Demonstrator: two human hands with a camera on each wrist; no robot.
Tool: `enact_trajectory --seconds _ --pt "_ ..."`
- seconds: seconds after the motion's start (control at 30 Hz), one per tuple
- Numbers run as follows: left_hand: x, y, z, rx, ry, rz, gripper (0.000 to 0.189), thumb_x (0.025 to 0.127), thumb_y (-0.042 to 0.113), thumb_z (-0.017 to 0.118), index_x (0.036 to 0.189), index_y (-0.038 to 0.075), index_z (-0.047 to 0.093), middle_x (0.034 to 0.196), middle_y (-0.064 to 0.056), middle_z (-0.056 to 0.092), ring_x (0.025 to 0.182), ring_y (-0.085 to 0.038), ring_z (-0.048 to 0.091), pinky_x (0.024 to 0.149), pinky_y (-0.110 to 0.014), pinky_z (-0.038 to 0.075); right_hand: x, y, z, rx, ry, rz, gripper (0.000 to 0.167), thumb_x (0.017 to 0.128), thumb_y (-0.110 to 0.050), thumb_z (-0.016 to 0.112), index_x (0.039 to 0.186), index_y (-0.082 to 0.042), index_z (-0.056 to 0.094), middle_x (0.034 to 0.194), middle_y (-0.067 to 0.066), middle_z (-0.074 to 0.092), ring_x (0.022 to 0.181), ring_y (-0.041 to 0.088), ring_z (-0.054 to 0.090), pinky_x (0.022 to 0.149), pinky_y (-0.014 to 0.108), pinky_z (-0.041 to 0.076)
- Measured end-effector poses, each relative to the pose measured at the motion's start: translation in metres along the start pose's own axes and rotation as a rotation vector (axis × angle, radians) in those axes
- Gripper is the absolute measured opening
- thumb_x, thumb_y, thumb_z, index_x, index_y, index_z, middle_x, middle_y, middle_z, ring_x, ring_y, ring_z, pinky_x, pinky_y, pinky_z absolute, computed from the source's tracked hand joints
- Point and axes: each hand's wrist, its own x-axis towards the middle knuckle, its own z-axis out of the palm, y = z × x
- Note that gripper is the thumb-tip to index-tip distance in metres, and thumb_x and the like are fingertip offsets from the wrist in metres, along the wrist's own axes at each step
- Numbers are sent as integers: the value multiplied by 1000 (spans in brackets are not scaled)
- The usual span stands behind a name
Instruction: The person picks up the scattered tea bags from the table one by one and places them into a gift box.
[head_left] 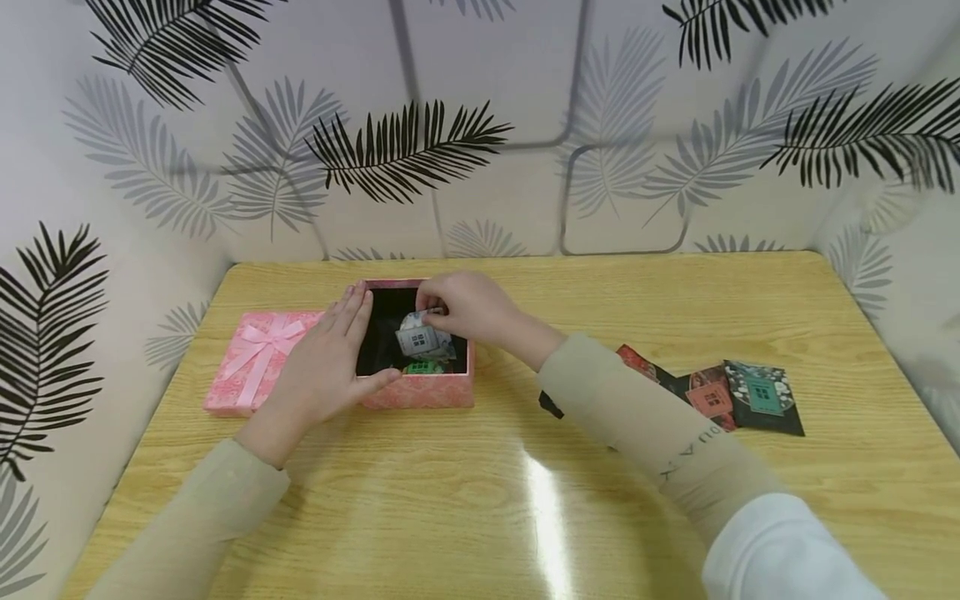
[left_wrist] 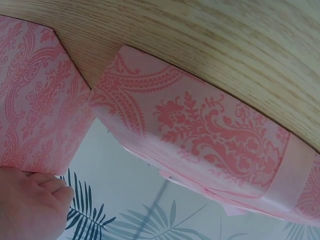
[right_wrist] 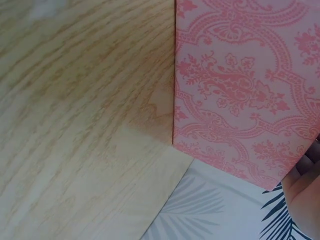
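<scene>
A pink patterned box (head_left: 420, 393) with a black inside stands uncovered on the table. My left hand (head_left: 322, 367) rests along its left side, fingers straight over the rim and thumb by the front edge. With thumb and fingers my right hand (head_left: 476, 304) pinches a small sachet (head_left: 417, 340) with a grey-blue label, inside the box opening. Below it, a green-labelled sachet (head_left: 424, 367) shows near the front wall. In the right wrist view, the box's patterned side (right_wrist: 240, 90) fills the upper right, with part of the hand (right_wrist: 305, 200) at the edge.
Left of the box lies its pink lid (head_left: 247, 367) with a ribbon bow. Several sachets, one with a teal label (head_left: 763, 394) and one with a red label (head_left: 710, 398), lie at the right, partly behind my right sleeve (head_left: 637, 425). A patterned wall (head_left: 517, 200) backs the table.
</scene>
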Motion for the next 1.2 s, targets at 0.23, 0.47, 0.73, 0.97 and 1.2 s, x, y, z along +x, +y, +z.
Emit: enact_trajectory --seconds 0.23,0.47,0.73,0.97,1.2 --pt "0 0 0 -5 8 4 109 97 63 63 167 -6 15 177 -23 12 166 -39 15 134 -53 23 1 2 -1 -100 -2 8 15 103 -23 73 111 -11 78 112 4 78 95 18 73 88 34 61" --pt "-1 -1 0 -3 5 2 110 97 64 62 167 -6 15 177 -23 12 166 -39 15 134 -53 23 4 1 -1 -130 -17 13 17 103 -22 72 113 -11 80 114 5 78 98 19 73 89 35 62" --pt "-1 2 -1 -12 5 0 110 97 62 65 167 -6 15 177 -24 12 166 -39 15 134 -53 22 6 3 1 -160 -33 18 20 103 -20 73 119 -10 79 119 6 77 105 20 74 94 35 62" --pt "-1 1 -1 -6 -3 -1 110 98 64 63 167 -6 14 178 -23 10 166 -39 14 135 -53 22 4 4 -2 -164 -34 -5 22 102 -19 74 120 -8 79 115 7 76 100 20 72 91 35 61" --pt "0 0 -1 2 0 0 111 97 64 64 167 -6 13 178 -23 10 166 -39 14 135 -53 22 -2 8 -7 -92 5 -21 19 102 -17 74 117 -8 79 116 7 77 101 20 73 92 35 61"
